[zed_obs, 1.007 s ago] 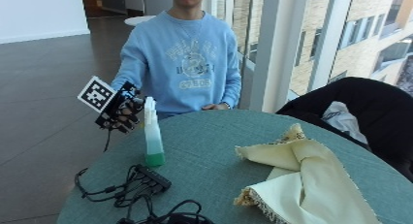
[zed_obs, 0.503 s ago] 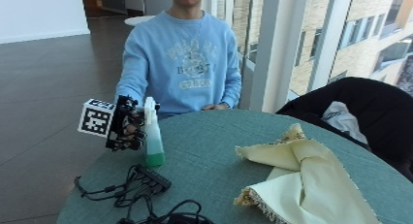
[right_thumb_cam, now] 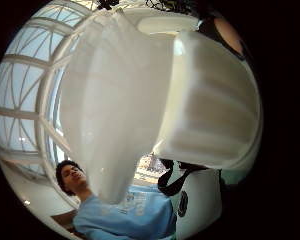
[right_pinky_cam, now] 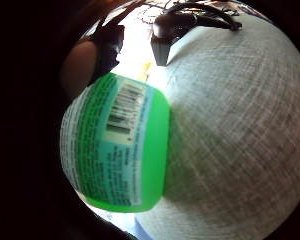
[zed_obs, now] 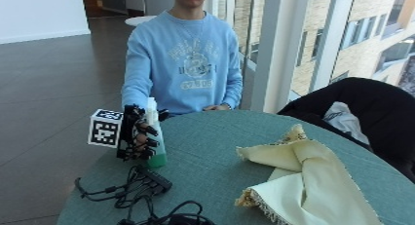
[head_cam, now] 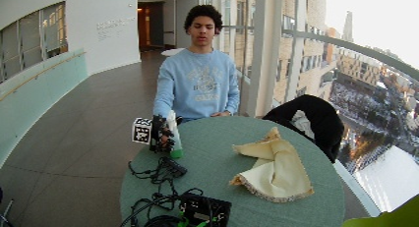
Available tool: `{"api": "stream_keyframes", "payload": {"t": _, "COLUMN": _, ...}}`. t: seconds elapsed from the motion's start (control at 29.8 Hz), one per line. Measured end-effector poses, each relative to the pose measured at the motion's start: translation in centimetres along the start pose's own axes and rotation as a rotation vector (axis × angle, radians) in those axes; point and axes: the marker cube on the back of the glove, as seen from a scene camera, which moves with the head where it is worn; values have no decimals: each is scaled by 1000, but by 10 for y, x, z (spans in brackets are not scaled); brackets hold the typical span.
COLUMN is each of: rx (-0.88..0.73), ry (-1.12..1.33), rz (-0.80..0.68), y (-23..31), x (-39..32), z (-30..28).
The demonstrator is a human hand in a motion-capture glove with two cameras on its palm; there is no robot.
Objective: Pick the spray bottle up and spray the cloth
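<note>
A green spray bottle (zed_obs: 156, 146) with a white spray head (zed_obs: 151, 107) stands upright on the round teal table (zed_obs: 214, 157), near its left edge. My gloved right hand (zed_obs: 137, 136) is at the bottle's left side, and its fingers (zed_obs: 148, 137) curl round the bottle's body. The little finger side palm view is filled by the bottle's green labelled body (right_pinky_cam: 115, 150), and the thumb side palm view by the white spray head (right_thumb_cam: 140, 100). A pale yellow fringed cloth (zed_obs: 305, 181) lies crumpled on the right part of the table, well away from the hand.
Black cables and a plug (zed_obs: 146, 183) lie on the table just in front of the bottle. A dark chair with a black jacket (zed_obs: 350, 108) stands behind the table at the right. A black box (head_cam: 204, 210) sits at the table's near edge.
My hand has come down from beside the bottle's top to its body, and the fingers have closed round it. The bottle and cloth have stayed in place.
</note>
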Motion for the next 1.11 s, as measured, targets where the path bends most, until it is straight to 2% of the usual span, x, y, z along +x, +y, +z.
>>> {"api": "stream_keyframes", "payload": {"t": 0.2, "rx": 118, "ry": 37, "rz": -8, "y": -2, "x": 0, "z": 6}}
{"api": "stream_keyframes", "payload": {"t": 0.34, "rx": 114, "ry": 71, "rz": -46, "y": -7, "x": -7, "z": 12}}
{"api": "stream_keyframes", "payload": {"t": 0.67, "rx": -116, "ry": 144, "rz": -162, "y": -30, "x": -76, "z": 38}}
{"api": "stream_keyframes", "payload": {"t": 0.81, "rx": -266, "ry": 241, "rz": -146, "y": -47, "x": -110, "z": 50}}
{"api": "stream_keyframes", "payload": {"t": 0.94, "rx": -337, "ry": 298, "rz": -167, "y": -68, "x": -132, "z": 66}}
{"api": "stream_keyframes", "payload": {"t": 1.11, "rx": -443, "ry": 331, "rz": -111, "y": -91, "x": -154, "z": 100}}
